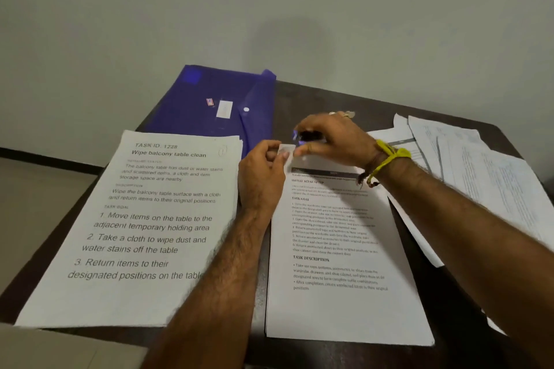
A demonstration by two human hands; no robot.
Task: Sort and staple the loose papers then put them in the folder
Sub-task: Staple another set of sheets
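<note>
A dark table is set against a pale wall. A stapler is gripped by the right hand mid-table; a paper corner is pinched by the left hand.

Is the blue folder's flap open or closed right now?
Open. The blue folder lies flat at the table's far edge, its flap turned out to the right, with the white snap button unfastened.

Both forearms are bare and hairy, with no sleeves in view. The right wrist wears a yellow thread band, knotted, with loose ends and small dark beads hanging below it. A ring with a pale stone sits on a right-hand finger.
</note>
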